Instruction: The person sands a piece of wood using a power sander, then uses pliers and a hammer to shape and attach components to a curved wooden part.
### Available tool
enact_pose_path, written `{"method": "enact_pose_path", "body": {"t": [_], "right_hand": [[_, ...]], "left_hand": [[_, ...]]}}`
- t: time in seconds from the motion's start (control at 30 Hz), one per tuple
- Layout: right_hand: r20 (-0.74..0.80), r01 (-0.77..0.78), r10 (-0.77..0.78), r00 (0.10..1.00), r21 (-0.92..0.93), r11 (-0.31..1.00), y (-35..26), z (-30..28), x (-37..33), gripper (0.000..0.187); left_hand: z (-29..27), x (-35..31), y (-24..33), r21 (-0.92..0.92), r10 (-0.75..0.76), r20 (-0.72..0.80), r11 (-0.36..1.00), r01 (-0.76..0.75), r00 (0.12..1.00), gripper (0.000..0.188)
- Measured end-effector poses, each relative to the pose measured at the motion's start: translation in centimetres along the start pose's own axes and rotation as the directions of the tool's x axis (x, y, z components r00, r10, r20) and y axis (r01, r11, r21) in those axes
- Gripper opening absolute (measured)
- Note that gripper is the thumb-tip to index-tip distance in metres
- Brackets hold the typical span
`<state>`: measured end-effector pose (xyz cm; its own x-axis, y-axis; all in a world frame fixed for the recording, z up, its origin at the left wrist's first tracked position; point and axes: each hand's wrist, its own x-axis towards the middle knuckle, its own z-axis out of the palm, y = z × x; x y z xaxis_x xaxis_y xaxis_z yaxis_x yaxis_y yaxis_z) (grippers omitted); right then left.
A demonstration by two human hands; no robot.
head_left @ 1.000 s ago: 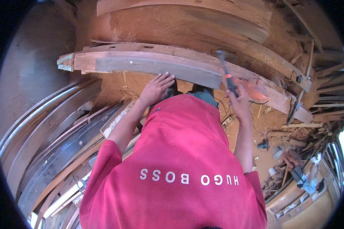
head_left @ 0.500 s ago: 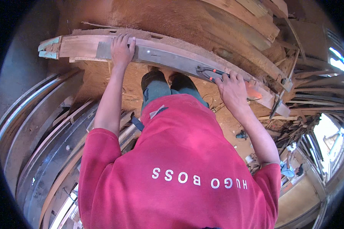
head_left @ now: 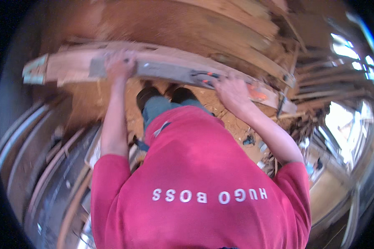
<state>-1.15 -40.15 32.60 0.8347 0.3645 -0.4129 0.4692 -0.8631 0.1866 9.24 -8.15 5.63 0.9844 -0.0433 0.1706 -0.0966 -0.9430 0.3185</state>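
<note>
A long grey metal blade (head_left: 166, 70) lies along a pinkish wooden beam (head_left: 70, 66); with the orange handle-like part (head_left: 257, 92) at its right, it looks like a handsaw. Across the blade's left part rests my left hand (head_left: 119, 66), fingers stretched toward the beam's far side, though blurred. My right hand (head_left: 232, 89) is closed around the handles of black pincers (head_left: 205, 76) with orange bands. Their jaws point left over the blade. The lower parts of the handles are hidden under my palm.
Thick planks (head_left: 237, 45) lie beyond the beam on brown, dusty ground. Curved boards (head_left: 33, 149) lean at the left. A clamp-like dark bar (head_left: 281, 103) crosses the beam's right end. Stacked timber (head_left: 332, 89) stands at right, and my shoes (head_left: 147, 96) are just below the beam.
The whole view has shifted, so beam, hands and tools appear farther left and slightly blurred. Both hands keep about the same places on the blade and pincers.
</note>
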Motion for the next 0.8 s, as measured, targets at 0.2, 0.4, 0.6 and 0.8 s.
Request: {"method": "enact_pose_path", "body": {"t": [0.2,0.4,0.6,0.8], "right_hand": [[0.288,-0.333,0.181,0.94,0.675,0.658,0.3,0.8,-1.3,0.03],[0.076,-0.127,0.125,0.989,0.871,0.474,-1.8,2.7,-6.1,0.027],[0.027,-0.219,0.614,0.789,0.945,0.241,3.6,9.3,-12.3,0.043],[0.21,-0.349,0.949,0.234,0.929,-0.12,18.5,29.1,-28.3,0.032]], "left_hand": [[-4.2,0.4,3.3,-0.383,0.318,0.054,0.882,-0.275,0.946,0.06],[-13.6,-4.5,20.6,-0.769,0.802,0.408,0.559,-0.309,0.436,0.06],[-10.5,-8.3,23.9,-0.613,0.64,0.616,0.755,-0.231,0.459,0.029],[-7.1,-13.1,21.6,-0.213,0.245,0.82,0.969,-0.122,0.516,0.041]]}}
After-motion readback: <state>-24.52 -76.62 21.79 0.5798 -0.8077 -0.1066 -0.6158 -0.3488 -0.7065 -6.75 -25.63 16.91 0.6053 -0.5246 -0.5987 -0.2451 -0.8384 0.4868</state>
